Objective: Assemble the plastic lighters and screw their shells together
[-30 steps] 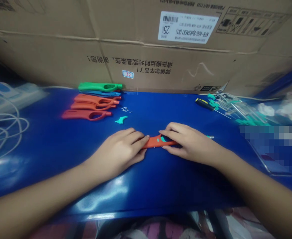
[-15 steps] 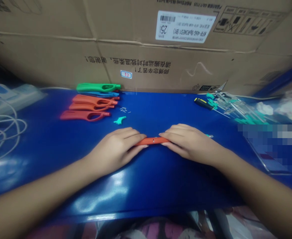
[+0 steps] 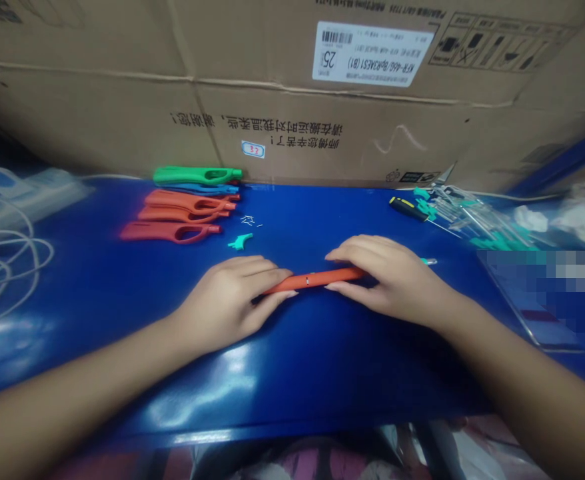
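An orange lighter casing (image 3: 317, 278) is held edge-on above the blue table, a small metal bit showing in its seam. My left hand (image 3: 235, 293) is closed on its left end, pinching it between thumb and fingers. Around the right end, my right hand (image 3: 385, 277) has thumb and fingers spread apart, with gaps between them and the casing; the casing's tip is hidden by that hand. Just beyond the left hand lies a teal trigger piece (image 3: 241, 241), with several tiny metal pins (image 3: 248, 220) behind it.
Several coloured lighter casings (image 3: 172, 232) lie at the back left. A black-and-yellow screwdriver (image 3: 408, 208) rests by a pile of teal and metal parts (image 3: 467, 210) at the back right. White cables (image 3: 37, 267) coil at the left. A cardboard box (image 3: 272, 93) walls off the back.
My right hand has opened its fingers from the casing and shifted slightly right and up. The casing's right end now sits a little higher. My left hand keeps its hold.
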Demonstrator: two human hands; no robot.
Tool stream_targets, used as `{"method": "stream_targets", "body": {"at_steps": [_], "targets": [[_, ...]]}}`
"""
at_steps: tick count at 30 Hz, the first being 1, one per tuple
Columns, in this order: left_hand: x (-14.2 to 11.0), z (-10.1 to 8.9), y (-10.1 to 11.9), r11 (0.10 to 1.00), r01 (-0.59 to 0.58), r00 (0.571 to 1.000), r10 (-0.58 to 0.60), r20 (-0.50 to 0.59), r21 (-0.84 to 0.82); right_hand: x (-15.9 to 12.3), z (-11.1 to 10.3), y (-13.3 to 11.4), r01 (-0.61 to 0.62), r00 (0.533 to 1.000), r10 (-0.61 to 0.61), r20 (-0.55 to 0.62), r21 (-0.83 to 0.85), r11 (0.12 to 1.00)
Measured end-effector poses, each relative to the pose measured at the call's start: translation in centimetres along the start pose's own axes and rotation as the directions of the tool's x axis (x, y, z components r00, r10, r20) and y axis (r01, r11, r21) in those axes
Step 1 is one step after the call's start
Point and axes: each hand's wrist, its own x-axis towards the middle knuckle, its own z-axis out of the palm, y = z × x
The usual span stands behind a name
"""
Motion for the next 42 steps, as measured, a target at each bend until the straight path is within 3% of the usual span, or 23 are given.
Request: {"method": "stream_targets", "body": {"at_steps": [7,17,24,30,34,42], "targets": [[0.0,-0.2,0.2,0.999,-0.012,0.999,0.013,-0.050,0.030,0.2,-0.3,0.3,0.013,1.000,-0.012,0.026,-0.037,0.999],[0.1,-0.1,0.1,0.999,0.019,0.998,-0.017,-0.056,0.042,0.2,0.1,0.1,-0.028,0.999,0.036,-0.039,0.176,0.984],[0.0,0.0,0.0,0.998,0.057,0.998,-0.057,-0.029,-0.014,0.0,0.0,-0.2,-0.042,0.999,0.046,-0.025,0.161,0.986],[0.6,0.1,-0.2,0.975,0.126,0.965,-0.163,-0.205,-0.182,0.0,-0.5,-0.2,-0.021,0.993,0.039,-0.115,0.154,0.988],[0.9,-0.1,-0.1,0.956,0.166,0.943,-0.226,-0.245,-0.244,-0.1,-0.7,0.1,-0.027,0.987,0.051,-0.150,0.157,0.987],[0.5,-0.7,0.8,0.969,0.095,0.957,-0.151,-0.247,-0.227,0.0,-1.0,0.1,-0.028,0.992,0.044,-0.122,0.132,0.991]]}}
